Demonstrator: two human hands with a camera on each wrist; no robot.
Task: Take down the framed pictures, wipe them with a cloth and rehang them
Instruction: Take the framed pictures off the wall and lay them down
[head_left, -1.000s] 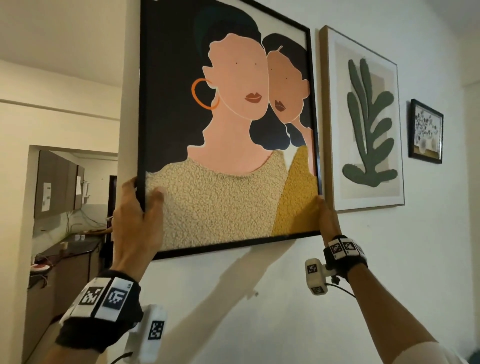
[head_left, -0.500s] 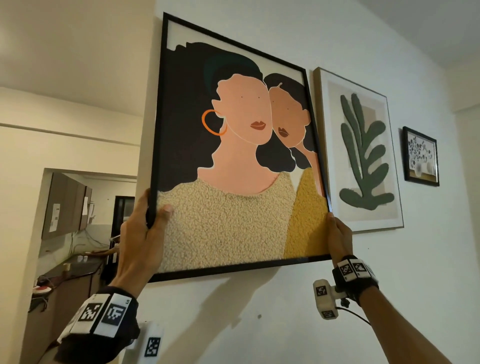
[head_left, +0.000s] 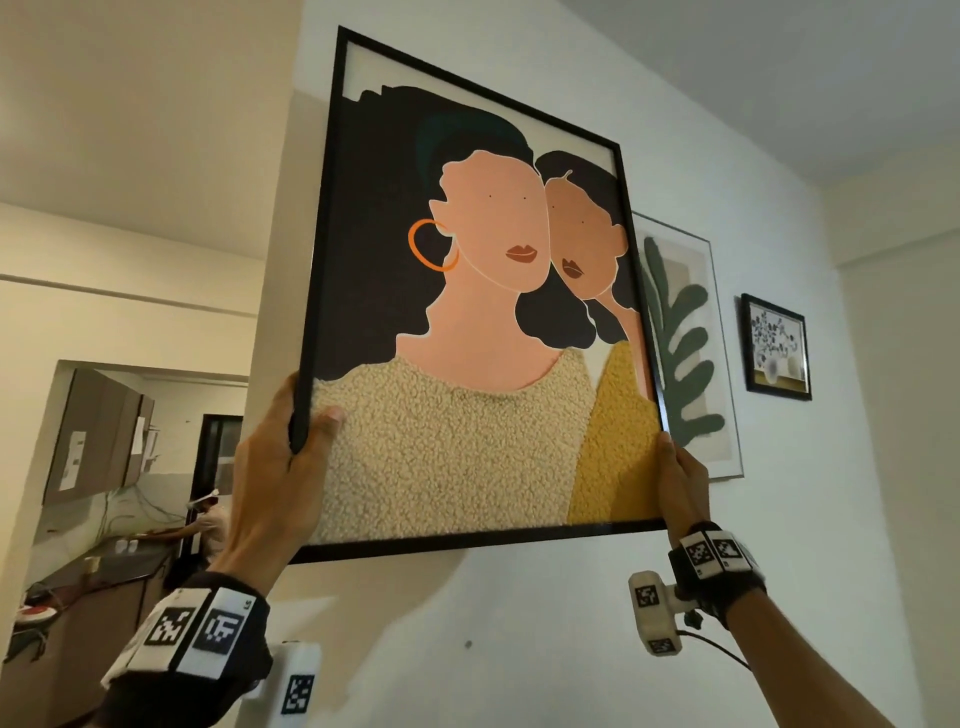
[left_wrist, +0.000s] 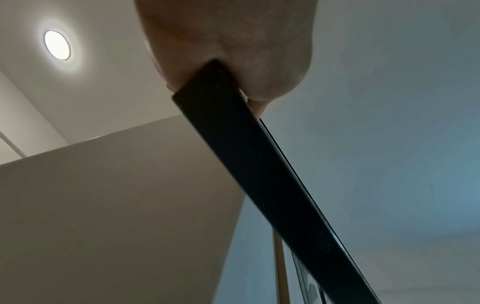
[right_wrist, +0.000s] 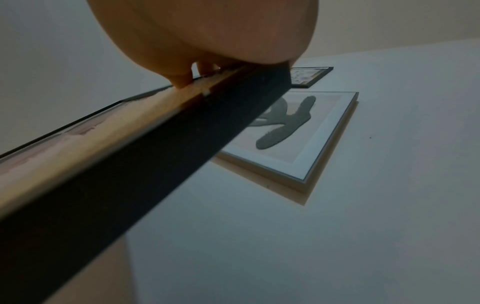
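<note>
We've got the big portrait frame (head_left: 470, 312) clear of the wall (head_left: 597, 623) now vs a sec ago, overlapping the leaf print (head_left: 685, 353). Left hand (head_left: 275, 467) n right hand (head_left: 680, 483) both clamp its lower edges. Prob taking it down; hook's hidden tho.

Right hand (right_wrist: 207, 33) grips the edge of a black-framed picture (right_wrist: 145, 164), fingertips (right_wrist: 182, 81) pressed on its glazed front. The frame edge runs diagonally across view. Beyond it, a leaf print in a pale frame (right_wrist: 306, 144) and a small dark-framed picture (right_wrist: 309, 77) hang on the wall (right_wrist: 363, 226).
</note>
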